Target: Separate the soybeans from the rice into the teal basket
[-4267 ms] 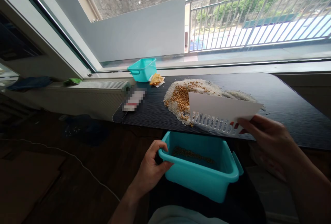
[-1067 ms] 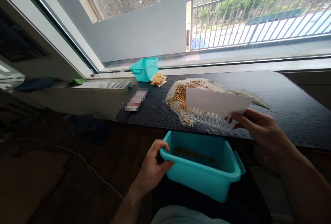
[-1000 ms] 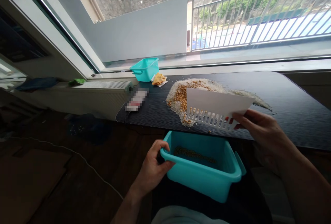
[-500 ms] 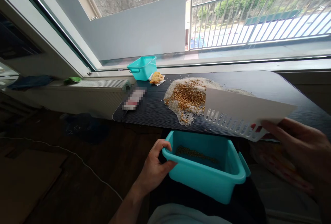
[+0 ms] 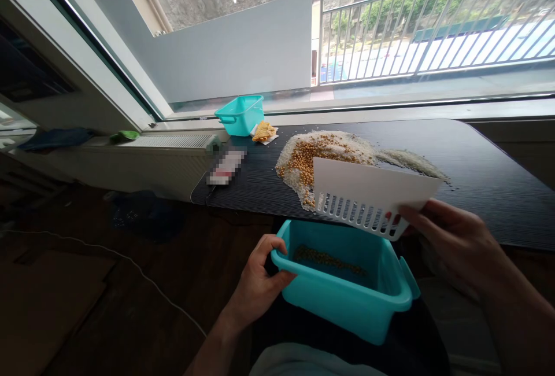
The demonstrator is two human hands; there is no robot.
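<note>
At counter (image 5: 489,191) edge, R hand (image 5: 455,240) pinches slotted card (image 5: 368,188), L hand (image 5: 260,275) grips tub (image 5: 342,301) (bean-like bits (image 5: 327,260) inside); prob. raking, next pull needs tub steady.

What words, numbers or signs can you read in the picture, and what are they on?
None that I can read.
Pixelated patch on the dark table: too blurred to read.
White slotted sheet: no writing shows.
Nearer teal bin: no writing shows.
</note>
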